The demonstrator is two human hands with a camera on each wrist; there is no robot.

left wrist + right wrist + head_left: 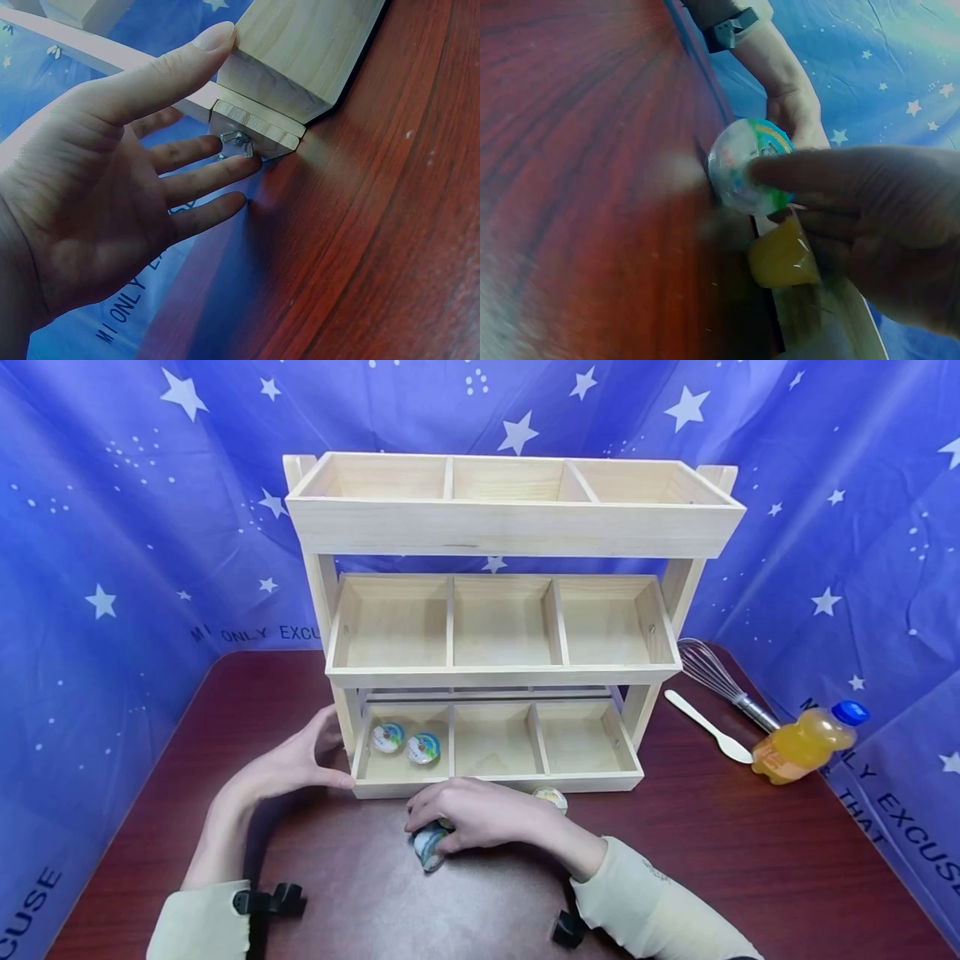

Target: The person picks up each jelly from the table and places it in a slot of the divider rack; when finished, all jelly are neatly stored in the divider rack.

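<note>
My right hand (476, 814) pinches a small jelly cup (429, 845) with a blue, white and green lid, low over the table in front of the shelf. In the right wrist view, the thumb lies across that cup's lid (754, 169). A yellow jelly cup (784, 255) shows just under the fingers there. My left hand (303, 756) is at the left end of the wooden shelf (495, 789), thumb tip at the bottom tray's front corner. Its other fingers spread loosely beside the shelf's foot (255, 127). Two lidded jelly cups (387, 737) sit in the bottom tray's left compartment.
Another jelly cup (551, 799) stands before the bottom tray, partly behind my right forearm. A whisk (727, 681), a white spoon (708, 727) and an orange drink bottle (802, 745) lie at the right. Three tiers, each split into three compartments, make up the shelf. A starry blue curtain (150, 527) hangs behind.
</note>
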